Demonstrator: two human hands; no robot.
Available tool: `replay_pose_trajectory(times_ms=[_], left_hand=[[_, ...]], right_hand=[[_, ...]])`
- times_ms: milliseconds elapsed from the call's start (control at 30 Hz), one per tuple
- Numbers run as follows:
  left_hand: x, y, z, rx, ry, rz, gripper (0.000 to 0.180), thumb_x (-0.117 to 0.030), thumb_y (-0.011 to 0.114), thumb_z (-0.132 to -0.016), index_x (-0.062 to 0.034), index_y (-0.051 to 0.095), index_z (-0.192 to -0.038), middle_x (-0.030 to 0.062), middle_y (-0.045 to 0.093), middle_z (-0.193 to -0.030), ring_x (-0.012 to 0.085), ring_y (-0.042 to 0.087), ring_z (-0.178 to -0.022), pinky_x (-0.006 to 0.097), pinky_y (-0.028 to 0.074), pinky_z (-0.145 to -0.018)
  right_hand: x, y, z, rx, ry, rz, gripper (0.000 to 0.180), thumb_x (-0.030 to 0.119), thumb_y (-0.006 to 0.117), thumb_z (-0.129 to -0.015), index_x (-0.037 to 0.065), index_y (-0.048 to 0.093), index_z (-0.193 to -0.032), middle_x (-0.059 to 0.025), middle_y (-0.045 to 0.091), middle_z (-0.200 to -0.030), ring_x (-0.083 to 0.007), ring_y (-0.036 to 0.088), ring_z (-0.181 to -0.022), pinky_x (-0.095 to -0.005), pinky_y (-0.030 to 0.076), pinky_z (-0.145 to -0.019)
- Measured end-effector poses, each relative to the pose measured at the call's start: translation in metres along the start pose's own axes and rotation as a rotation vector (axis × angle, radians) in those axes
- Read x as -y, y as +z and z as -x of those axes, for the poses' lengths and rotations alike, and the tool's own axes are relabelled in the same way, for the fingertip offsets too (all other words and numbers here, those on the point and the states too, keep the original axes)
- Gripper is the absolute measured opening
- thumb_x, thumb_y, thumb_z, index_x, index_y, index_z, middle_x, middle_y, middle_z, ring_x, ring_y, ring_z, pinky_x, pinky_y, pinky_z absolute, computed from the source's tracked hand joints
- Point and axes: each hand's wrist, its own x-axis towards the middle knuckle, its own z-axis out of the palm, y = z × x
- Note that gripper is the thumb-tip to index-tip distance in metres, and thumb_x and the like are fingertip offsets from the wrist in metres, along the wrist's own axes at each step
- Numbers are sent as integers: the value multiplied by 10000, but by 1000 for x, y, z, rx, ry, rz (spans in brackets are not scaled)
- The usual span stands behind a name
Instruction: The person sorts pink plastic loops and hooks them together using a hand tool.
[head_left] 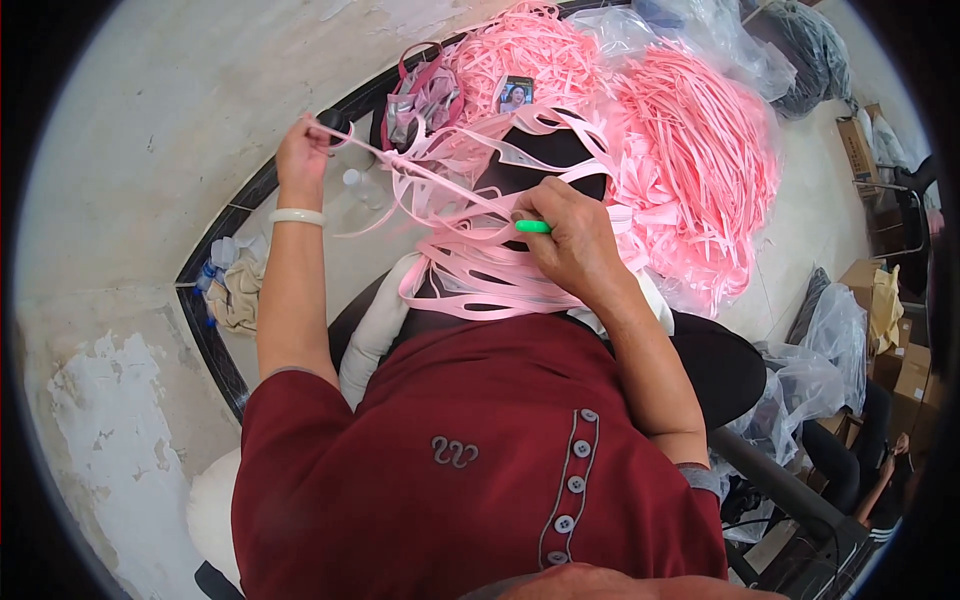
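Over our lap, we keep the left hand [303, 150] pinching the pink strap [400, 165] taut while the right hand [572, 240], closed around the green tool [532, 227], works steadily.

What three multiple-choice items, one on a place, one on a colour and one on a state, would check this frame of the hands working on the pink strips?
1. Where does the big heap of pink strips lie?
A. ahead and to the person's right
B. behind the person
C. on the bare floor at far left

2. What colour is the small tool in the right hand?
A. black
B. green
C. yellow

3. How is the left hand?
A. flat and empty
B. hidden
C. raised, pinching a strip

Key: 1 A, the heap spreads at upper right. 2 B, a green tip sticks out of the right hand. 3 C, the left hand holds up a strip pulled taut.
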Motion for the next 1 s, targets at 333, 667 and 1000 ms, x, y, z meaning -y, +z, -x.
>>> replay_pose_trajectory(times_ms=[333,667,1000], left_hand=[[53,148,172,428,337,-945,148,-93,597,-844,-6,614,-963,8,618,-804,70,516,-653,219,431,-585],[42,175,227,690,-173,-1122,152,-132,653,-855,7,632,-913,-22,588,-795,34,479,-685,190,390,-590],[53,168,237,515,-326,-723,106,-96,624,-874,-24,616,-952,-41,577,-837,34,495,-744,169,385,-660]], right_hand=[[-6,-6,5,-36,49,-123,73,48,641,-779,8,601,-825,-106,588,-746,-235,572,-652,-327,438,-584],[1,-38,8,-265,36,-350,340,257,481,-932,-44,607,-836,-86,580,-785,-161,546,-721,-285,419,-611],[15,-21,13,-154,240,-862,495,401,401,-971,-53,587,-902,-103,550,-747,-155,543,-607,-259,440,-530]])
